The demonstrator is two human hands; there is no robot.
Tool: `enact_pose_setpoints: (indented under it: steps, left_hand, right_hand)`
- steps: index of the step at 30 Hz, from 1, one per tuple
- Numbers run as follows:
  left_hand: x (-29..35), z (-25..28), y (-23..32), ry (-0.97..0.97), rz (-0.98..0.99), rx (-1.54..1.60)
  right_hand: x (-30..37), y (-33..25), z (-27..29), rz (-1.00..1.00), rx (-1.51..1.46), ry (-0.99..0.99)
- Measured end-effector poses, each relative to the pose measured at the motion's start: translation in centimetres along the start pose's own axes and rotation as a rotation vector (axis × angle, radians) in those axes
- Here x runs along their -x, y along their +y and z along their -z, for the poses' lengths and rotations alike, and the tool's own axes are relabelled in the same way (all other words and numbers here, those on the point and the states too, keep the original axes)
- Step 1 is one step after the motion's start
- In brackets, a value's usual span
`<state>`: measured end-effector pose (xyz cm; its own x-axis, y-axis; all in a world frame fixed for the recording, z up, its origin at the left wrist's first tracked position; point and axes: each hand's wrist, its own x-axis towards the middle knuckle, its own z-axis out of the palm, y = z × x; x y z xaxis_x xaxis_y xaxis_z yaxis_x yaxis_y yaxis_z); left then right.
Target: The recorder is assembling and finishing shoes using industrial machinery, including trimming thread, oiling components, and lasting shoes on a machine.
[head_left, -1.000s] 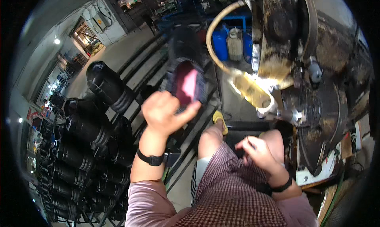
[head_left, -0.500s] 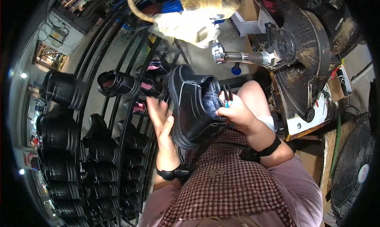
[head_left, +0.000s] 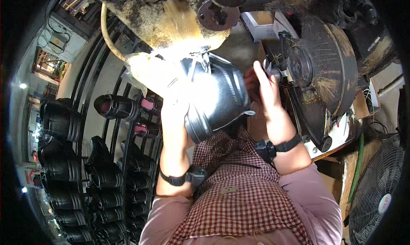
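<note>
A black lace-up style boot (head_left: 228, 89) with pale stitching is held up under a bright lamp, close below the machine head. My left hand (head_left: 174, 110) is closed on the boot's sole side, its fingers washed out by glare. My right hand (head_left: 268, 91) is at the boot's right side, thumb pointing up. Pointed metal tips of what look like small snips (head_left: 267, 67) stick out by that thumb. Past my right hand, a metal machine arm (head_left: 277, 74) shows only in part; whether it goes inside the boot is hidden.
A rack with several black boots (head_left: 117, 106) stands on the left. The worn machine head (head_left: 171, 21) hangs just above my hands. On the right are a large dark wheel (head_left: 324, 65), a white worktop (head_left: 337, 134) and a caged fan (head_left: 378, 193).
The boot has moved up and turned under the lamp, towards the metal arm. My right hand has left the boot's fleecy opening and risen. My left hand has closed against the boot.
</note>
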<state>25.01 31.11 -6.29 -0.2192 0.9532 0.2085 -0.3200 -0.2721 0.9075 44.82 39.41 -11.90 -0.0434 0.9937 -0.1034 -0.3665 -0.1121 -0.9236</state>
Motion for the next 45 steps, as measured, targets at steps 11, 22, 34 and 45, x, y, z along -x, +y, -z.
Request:
enact_pose_setpoints:
  steps: [11,22,34,45]
  left_hand:
    - [-2.6,-0.7,-0.5,-0.155,0.022,-0.078]
    - [-2.5,0.6,-1.1,-0.122,0.296,0.224]
    - [0.9,-3.5,0.7,-0.012,0.039,-0.072]
    - [2.7,1.8,-4.0,-0.119,0.161,-0.310]
  right_hand:
    - [6.2,-0.7,-0.6,0.370,0.217,-0.327]
    - [5.6,-1.9,-0.9,0.396,0.267,-0.175]
    - [4.5,-1.4,0.2,0.571,0.285,-0.080]
    - [5.5,-1.7,1.3,0.652,0.527,-0.047]
